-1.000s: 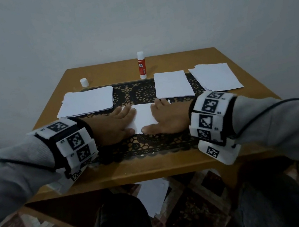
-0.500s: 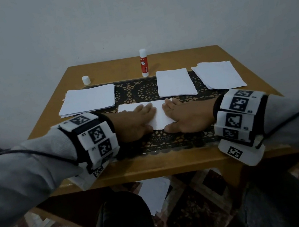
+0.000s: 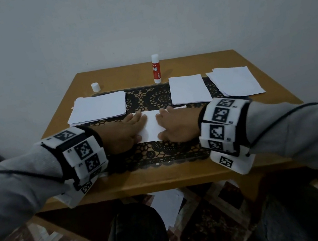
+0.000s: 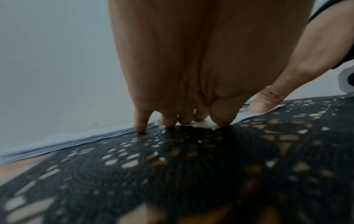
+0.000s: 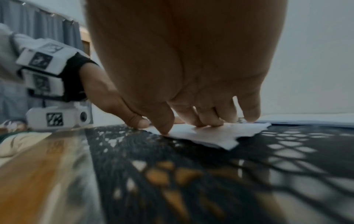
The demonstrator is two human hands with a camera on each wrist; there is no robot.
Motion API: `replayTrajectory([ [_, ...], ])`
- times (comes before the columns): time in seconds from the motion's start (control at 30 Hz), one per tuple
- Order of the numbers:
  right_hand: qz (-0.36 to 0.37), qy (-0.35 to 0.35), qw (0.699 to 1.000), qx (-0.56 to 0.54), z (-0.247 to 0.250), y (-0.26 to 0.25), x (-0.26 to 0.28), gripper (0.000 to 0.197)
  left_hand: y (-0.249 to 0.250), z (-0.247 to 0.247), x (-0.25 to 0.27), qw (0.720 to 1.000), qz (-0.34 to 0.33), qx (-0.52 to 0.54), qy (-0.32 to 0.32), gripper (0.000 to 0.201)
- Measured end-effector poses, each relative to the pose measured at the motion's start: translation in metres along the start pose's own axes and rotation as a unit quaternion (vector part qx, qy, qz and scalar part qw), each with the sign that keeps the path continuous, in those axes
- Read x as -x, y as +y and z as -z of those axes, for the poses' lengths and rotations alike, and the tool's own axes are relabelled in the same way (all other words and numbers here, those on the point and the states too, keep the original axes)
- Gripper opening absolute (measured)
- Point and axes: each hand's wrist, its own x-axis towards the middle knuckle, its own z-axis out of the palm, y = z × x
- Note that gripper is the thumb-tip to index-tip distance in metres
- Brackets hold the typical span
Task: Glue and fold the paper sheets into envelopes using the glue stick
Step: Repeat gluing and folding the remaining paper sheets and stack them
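A folded white paper (image 3: 152, 127) lies on the black lace runner (image 3: 159, 154) in the middle of the table. My left hand (image 3: 126, 131) lies flat on its left part, fingers straight, pressing it down; the fingertips (image 4: 168, 122) touch paper and runner. My right hand (image 3: 173, 125) lies flat on the right part, and the paper (image 5: 210, 134) shows under its fingers (image 5: 208, 119). The red and white glue stick (image 3: 156, 69) stands upright at the back, uncapped, with its white cap (image 3: 95, 87) apart at the back left.
A stack of white sheets (image 3: 98, 110) lies at the left, a folded piece (image 3: 189, 92) right of centre, and another stack (image 3: 234, 81) at the far right. The wooden table (image 3: 163, 179) ends close to my knees. A sheet (image 3: 168, 205) lies on the floor below.
Both hands have slid outward along the folded paper, away from each other, leaving more white paper showing between them. The glue stick and stacks have not moved.
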Motion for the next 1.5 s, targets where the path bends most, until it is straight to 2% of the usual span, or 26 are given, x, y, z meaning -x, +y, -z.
replayTrajectory([
  [0.13,0.017,-0.012,1.000,-0.006,0.000,-0.001,0.001,0.065,0.001,0.000,0.000,1.000,0.002,-0.004,-0.002,0.065],
  [0.37,0.004,-0.038,0.999,-0.018,-0.011,0.040,0.030,0.068,0.010,-0.004,0.007,1.000,0.017,-0.008,0.007,0.065],
  [0.5,0.004,-0.043,0.999,-0.021,-0.014,0.042,0.033,0.068,0.040,-0.011,0.023,0.999,0.046,-0.012,-0.015,0.083],
  [0.67,0.005,-0.046,0.999,-0.024,-0.015,0.043,0.032,0.068,0.069,-0.031,0.051,0.999,0.002,0.000,-0.054,0.095],
  [0.9,0.008,-0.043,0.999,-0.031,-0.016,0.044,0.033,0.068,0.027,-0.011,0.019,0.999,0.048,-0.010,-0.011,0.084],
  [1.0,0.005,-0.046,0.998,-0.032,-0.016,0.044,0.033,0.068,0.011,-0.007,0.008,0.999,0.046,-0.007,0.003,0.080],
  [1.13,0.006,-0.050,0.999,-0.002,-0.006,0.036,0.031,0.071,0.009,-0.009,0.004,0.999,0.043,-0.007,0.001,0.080],
  [1.23,0.036,-0.051,0.998,0.013,0.000,0.012,0.022,0.070,0.009,-0.009,0.001,0.999,0.047,-0.013,0.001,0.080],
  [1.33,0.048,-0.026,0.999,0.003,0.005,-0.009,0.003,0.065,0.009,-0.005,0.002,0.999,0.046,-0.013,-0.002,0.081],
  [1.5,0.042,-0.012,0.999,0.001,0.010,-0.012,-0.012,0.066,0.008,0.000,0.003,0.999,0.052,-0.018,-0.002,0.083],
])
